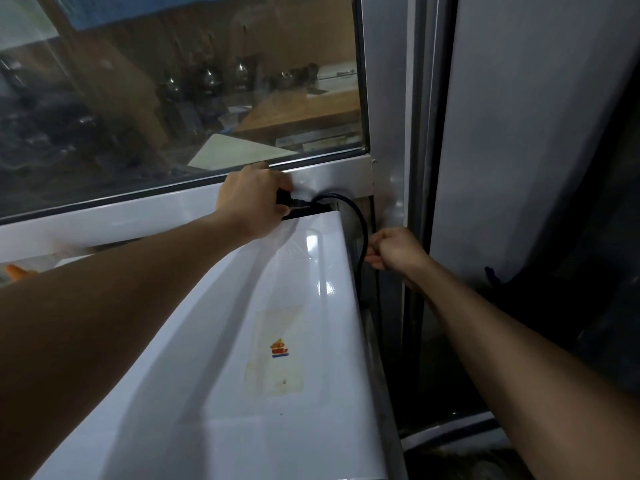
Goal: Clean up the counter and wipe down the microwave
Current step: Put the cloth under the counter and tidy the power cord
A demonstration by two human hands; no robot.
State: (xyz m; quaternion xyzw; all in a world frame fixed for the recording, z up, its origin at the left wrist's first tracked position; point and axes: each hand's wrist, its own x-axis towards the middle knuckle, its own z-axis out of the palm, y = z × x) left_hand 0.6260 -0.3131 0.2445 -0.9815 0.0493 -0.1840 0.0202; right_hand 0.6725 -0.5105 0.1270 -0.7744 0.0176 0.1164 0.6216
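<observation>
The white microwave (221, 375) fills the lower middle, seen from above, with a worn sticker (277, 351) on its top. Behind its back right corner my left hand (249, 199) grips a black plug (294, 203). From the plug a black cord (360, 233) loops right and drops down beside the microwave's right side. My right hand (394, 251) pinches this cord lower down, fingers curled around it. Where the cord ends below is hidden.
A window (173, 91) with a metal frame (332, 174) runs along the back above a white sill. A grey vertical post (415, 133) and a pale panel stand at the right. An orange object (15, 271) shows at the far left edge.
</observation>
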